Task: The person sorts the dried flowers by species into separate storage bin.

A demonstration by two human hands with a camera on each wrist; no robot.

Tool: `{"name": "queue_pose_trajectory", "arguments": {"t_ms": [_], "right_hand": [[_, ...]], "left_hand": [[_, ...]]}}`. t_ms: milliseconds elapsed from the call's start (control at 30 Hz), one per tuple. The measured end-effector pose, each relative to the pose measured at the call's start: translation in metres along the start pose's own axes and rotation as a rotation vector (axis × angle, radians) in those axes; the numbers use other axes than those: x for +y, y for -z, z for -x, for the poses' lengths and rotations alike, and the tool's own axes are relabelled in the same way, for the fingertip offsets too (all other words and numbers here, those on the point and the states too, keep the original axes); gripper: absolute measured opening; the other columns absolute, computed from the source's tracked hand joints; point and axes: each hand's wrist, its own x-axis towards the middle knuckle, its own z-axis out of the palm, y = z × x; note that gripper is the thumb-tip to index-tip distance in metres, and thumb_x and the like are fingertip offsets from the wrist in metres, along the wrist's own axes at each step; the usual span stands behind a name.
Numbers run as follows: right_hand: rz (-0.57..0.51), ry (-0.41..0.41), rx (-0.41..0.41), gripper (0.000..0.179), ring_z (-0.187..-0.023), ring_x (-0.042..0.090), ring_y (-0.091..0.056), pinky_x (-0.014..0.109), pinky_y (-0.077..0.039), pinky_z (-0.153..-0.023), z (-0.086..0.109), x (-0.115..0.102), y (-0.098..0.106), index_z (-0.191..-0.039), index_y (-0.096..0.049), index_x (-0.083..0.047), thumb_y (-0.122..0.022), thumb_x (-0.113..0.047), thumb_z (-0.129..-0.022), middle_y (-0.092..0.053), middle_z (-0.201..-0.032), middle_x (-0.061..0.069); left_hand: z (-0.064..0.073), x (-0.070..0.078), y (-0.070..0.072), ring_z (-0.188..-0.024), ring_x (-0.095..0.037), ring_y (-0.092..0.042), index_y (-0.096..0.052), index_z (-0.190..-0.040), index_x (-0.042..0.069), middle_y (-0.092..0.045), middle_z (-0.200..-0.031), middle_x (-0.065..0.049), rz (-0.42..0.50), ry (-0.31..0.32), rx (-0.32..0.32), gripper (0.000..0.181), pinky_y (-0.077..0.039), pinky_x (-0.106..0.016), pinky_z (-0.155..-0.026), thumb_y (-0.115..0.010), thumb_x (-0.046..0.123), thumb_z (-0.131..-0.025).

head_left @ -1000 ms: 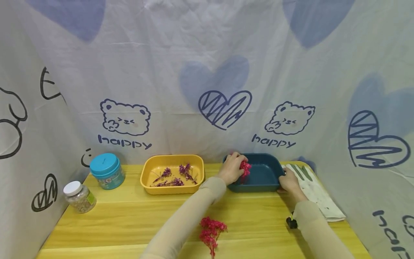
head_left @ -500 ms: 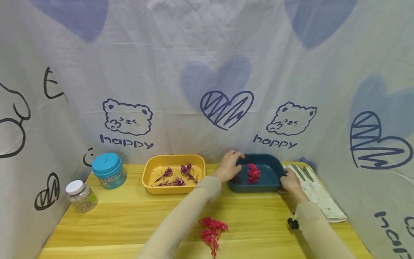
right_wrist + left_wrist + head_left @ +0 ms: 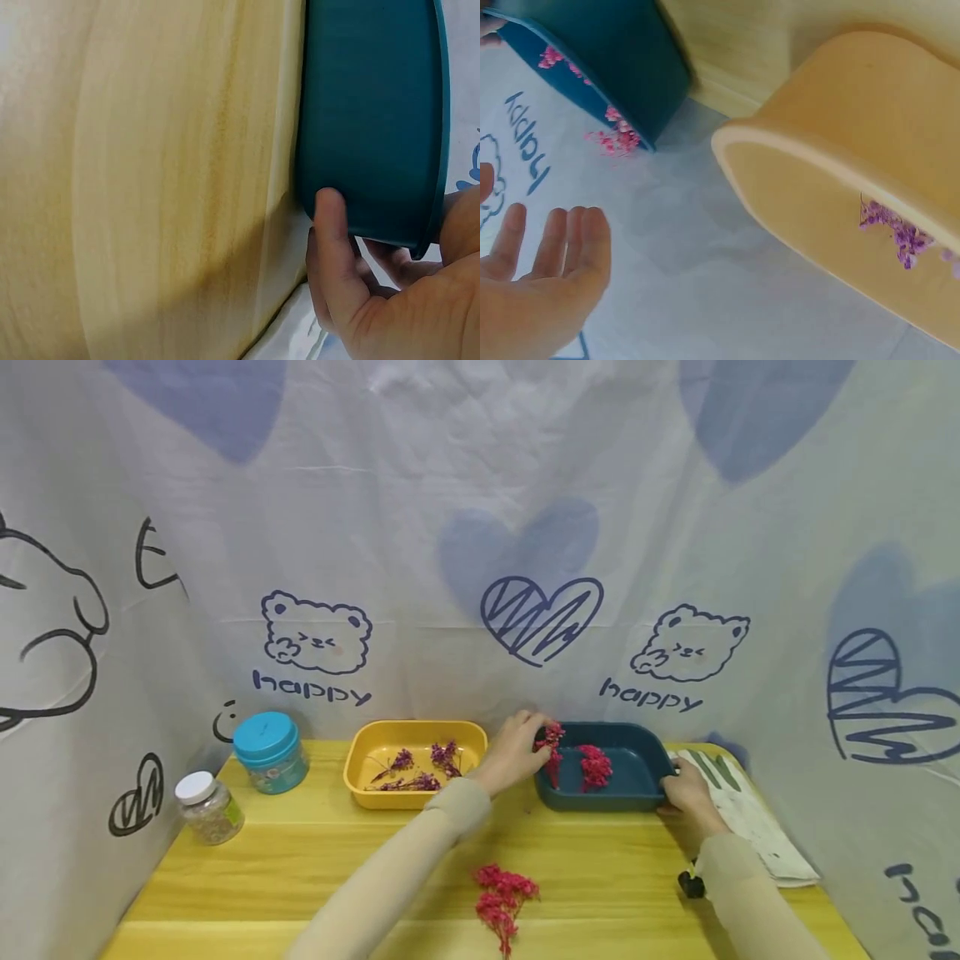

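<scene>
Relaxed, parted fingers of my left hand [image 3: 513,753] are beside the left rim of the dark blue tray [image 3: 637,800]. In the left wrist view that hand [image 3: 544,292] holds nothing. Inside the tray lie two bunches of pink dried flowers: one bunch [image 3: 596,766] near the middle, and another bunch [image 3: 553,742] leaning up over the left rim. My right hand [image 3: 688,793] grips the tray's right end. Its fingers [image 3: 337,259] press against the wall near the base, with the thumb at the rim, in the right wrist view.
Left of the blue tray is a yellow tray [image 3: 354,768] with several purple sprigs. A pink bunch [image 3: 504,903] lies at the table's front. Two lidded jars, blue [image 3: 270,753] and clear [image 3: 210,810], stand far left; a folded cloth [image 3: 765,835] lies right.
The left hand first let go of the middle pink bunch and drew back left. A second bunch now shows upright at the left rim, and the hand has moved slightly away. The right hand keeps its grip.
</scene>
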Motion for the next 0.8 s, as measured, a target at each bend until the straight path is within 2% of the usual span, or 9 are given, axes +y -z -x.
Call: {"name": "queue_pose_trajectory", "arguments": {"t_ms": [233, 367, 500, 567, 700, 800], "right_hand": [[0.003, -0.009, -0.011, 0.050, -0.076, 0.022, -0.069, 0.039, -0.067, -0.062, 0.000, -0.001, 0.002, -0.141, -0.040, 0.016, -0.046, 0.000, -0.094, -0.046, -0.134, 0.045], [0.009, -0.015, -0.007, 0.047, -0.075, 0.022, -0.069, 0.040, -0.067, -0.063, 0.002, -0.004, 0.003, -0.139, -0.043, 0.015, -0.048, -0.004, -0.096, -0.050, -0.128, 0.043], [0.047, -0.003, 0.004, 0.049, -0.078, 0.026, -0.071, 0.040, -0.067, -0.064, 0.005, -0.006, 0.004, -0.139, -0.043, 0.017, -0.049, -0.005, -0.096, -0.054, -0.125, 0.043], [0.064, 0.002, 0.006, 0.050, -0.086, 0.032, -0.072, 0.040, -0.067, -0.065, 0.006, -0.007, 0.005, -0.141, -0.043, 0.017, -0.049, -0.005, -0.096, -0.054, -0.127, 0.043], [0.051, -0.004, -0.004, 0.051, -0.099, 0.040, -0.070, 0.041, -0.068, -0.068, 0.007, -0.007, 0.005, -0.143, -0.041, 0.017, -0.049, -0.005, -0.098, -0.051, -0.132, 0.043], [0.055, 0.001, -0.007, 0.050, -0.091, 0.034, -0.071, 0.040, -0.067, -0.068, 0.008, -0.008, 0.005, -0.141, -0.042, 0.017, -0.049, -0.005, -0.097, -0.053, -0.128, 0.042]], "left_hand": [[0.032, 0.002, 0.009, -0.125, -0.028, -0.058, -0.064, -0.138, 0.018, -0.063, -0.138, -0.007, 0.020, 0.055, -0.039, 0.038, -0.056, -0.044, -0.101, -0.069, 0.024, -0.101], [0.049, 0.001, 0.009, -0.122, -0.027, -0.064, -0.065, -0.137, 0.020, -0.066, -0.137, -0.007, 0.003, 0.084, -0.060, 0.038, -0.059, -0.044, -0.094, -0.071, 0.023, -0.099], [0.062, -0.001, 0.009, -0.124, -0.030, -0.066, -0.065, -0.136, 0.015, -0.066, -0.138, -0.010, 0.020, 0.079, -0.081, 0.039, -0.059, -0.048, -0.100, -0.072, 0.020, -0.098], [0.068, -0.001, 0.010, -0.125, -0.032, -0.066, -0.065, -0.137, 0.013, -0.066, -0.140, -0.012, 0.027, 0.078, -0.099, 0.041, -0.057, -0.050, -0.104, -0.072, 0.020, -0.098], [0.081, 0.000, 0.009, -0.123, -0.032, -0.065, -0.063, -0.138, 0.014, -0.065, -0.140, -0.012, 0.022, 0.101, -0.150, 0.042, -0.057, -0.050, -0.104, -0.071, 0.025, -0.098], [0.091, 0.001, 0.008, -0.114, -0.027, -0.067, -0.064, -0.136, 0.014, -0.066, -0.136, -0.011, 0.012, 0.127, -0.198, 0.041, -0.059, -0.043, -0.098, -0.071, 0.027, -0.098]]}}
